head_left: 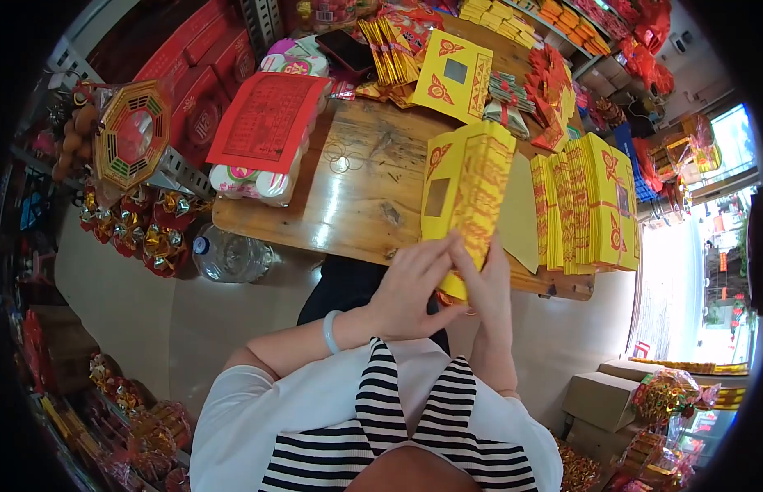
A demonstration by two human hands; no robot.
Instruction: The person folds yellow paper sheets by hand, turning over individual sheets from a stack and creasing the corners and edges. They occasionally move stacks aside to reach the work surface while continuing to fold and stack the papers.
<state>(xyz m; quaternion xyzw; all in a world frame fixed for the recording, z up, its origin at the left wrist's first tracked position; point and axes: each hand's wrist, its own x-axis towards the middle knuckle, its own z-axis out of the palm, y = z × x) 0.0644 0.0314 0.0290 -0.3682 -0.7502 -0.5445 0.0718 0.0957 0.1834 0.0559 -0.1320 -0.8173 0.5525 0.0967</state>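
A thick bundle of yellow paper with red print is between my two hands, tilted over the near edge of the table. My left hand wraps the lower left of the bundle, its fingers closed around the near end. On the other side, my right hand grips the lower right edge with the thumb across the front. Behind the bundle lies a yellow printed sheet with a grey square. To the right, a plain yellow sheet rests beside several upright yellow paper packs.
The wooden table bears thin rubber bands. A red printed sheet lies on wrapped rolls at left. Toward the back are a dark phone and another yellow printed pack. A plastic water bottle stands on the floor.
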